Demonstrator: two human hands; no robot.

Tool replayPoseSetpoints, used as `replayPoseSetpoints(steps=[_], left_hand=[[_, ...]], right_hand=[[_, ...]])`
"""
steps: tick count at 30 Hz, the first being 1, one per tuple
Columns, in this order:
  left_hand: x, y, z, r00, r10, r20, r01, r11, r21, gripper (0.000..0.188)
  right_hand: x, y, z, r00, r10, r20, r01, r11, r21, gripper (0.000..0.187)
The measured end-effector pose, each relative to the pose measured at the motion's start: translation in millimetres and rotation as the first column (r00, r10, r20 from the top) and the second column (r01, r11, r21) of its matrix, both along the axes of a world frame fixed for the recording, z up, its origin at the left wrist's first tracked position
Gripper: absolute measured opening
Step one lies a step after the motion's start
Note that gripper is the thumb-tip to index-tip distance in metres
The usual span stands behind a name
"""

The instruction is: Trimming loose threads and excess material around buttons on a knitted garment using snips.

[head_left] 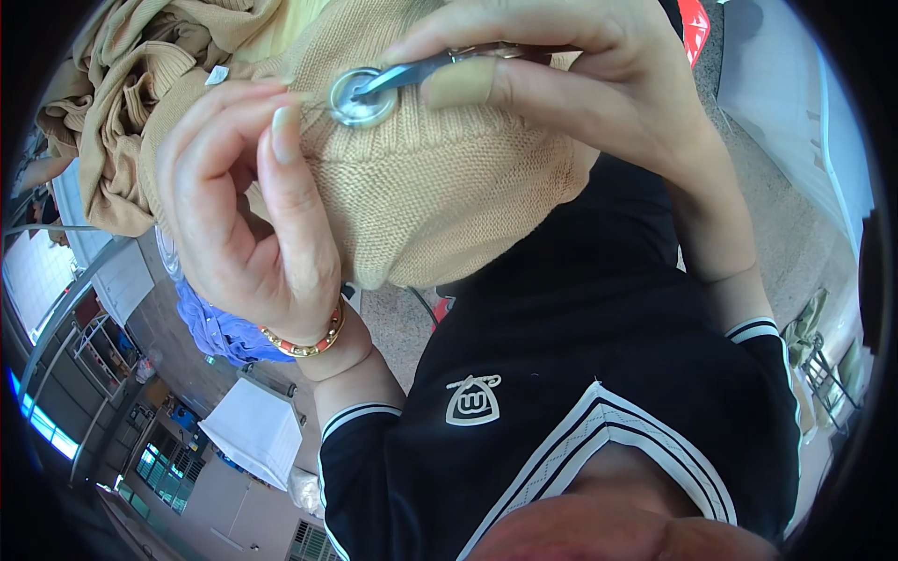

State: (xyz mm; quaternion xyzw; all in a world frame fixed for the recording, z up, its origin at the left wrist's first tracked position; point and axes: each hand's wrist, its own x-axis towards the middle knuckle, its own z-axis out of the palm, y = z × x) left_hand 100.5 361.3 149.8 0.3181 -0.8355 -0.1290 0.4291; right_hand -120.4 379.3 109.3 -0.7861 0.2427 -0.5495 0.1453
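Observation:
A tan knit garment with a ribbed band fills the upper middle. On the band sits a round, shiny, clear-rimmed button. Its centre is touched or covered by the pointed tip of small metal thread snips. My right hand holds the snips between thumb and fingers; a tan cover wraps the thumb. Just left of the button, my left hand is curled, thumb and fingertips drawn together in a pinch against the knit. The fingertips are slightly blurred, and what lies between them is too small to make out.
More tan knitwear is heaped at the upper left. Below it lies a blue-purple cloth. A white box-like object stands at the lower left. A pale translucent sheet hangs at the right, with a red object near the top.

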Motion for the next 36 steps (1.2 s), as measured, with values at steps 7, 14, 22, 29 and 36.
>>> replayPoseSetpoints(steps=[7, 14, 22, 29, 36], left_hand=[[5.2, 4.8, -8.5, 0.978, 0.009, -0.207, -0.004, 1.000, 0.024, 0.012], [10.9, 11.5, 6.5, 0.993, 0.018, 0.116, -0.042, 0.976, 0.213, 0.027], [20.8, 13.8, 19.2, 0.989, -0.116, 0.096, 0.056, 0.873, 0.485, 0.029], [19.7, 8.0, 26.5, 0.975, -0.163, 0.149, 0.060, 0.844, 0.533, 0.030], [24.0, -3.4, 27.0, 0.933, -0.308, 0.184, 0.188, 0.857, 0.480, 0.029]], right_hand=[[6.3, 25.5, 36.6, 0.991, -0.050, 0.127, -0.031, 0.821, 0.570, 0.030], [16.0, 21.3, 29.9, 0.997, -0.061, 0.055, 0.032, 0.903, 0.428, 0.034], [14.2, 22.5, 26.4, 0.983, -0.033, 0.183, -0.090, 0.777, 0.623, 0.035], [11.0, 21.3, 31.2, 0.969, 0.068, 0.237, -0.209, 0.741, 0.639, 0.037], [11.3, -37.4, -17.9, 0.977, 0.200, -0.071, -0.208, 0.838, -0.505, 0.038]])
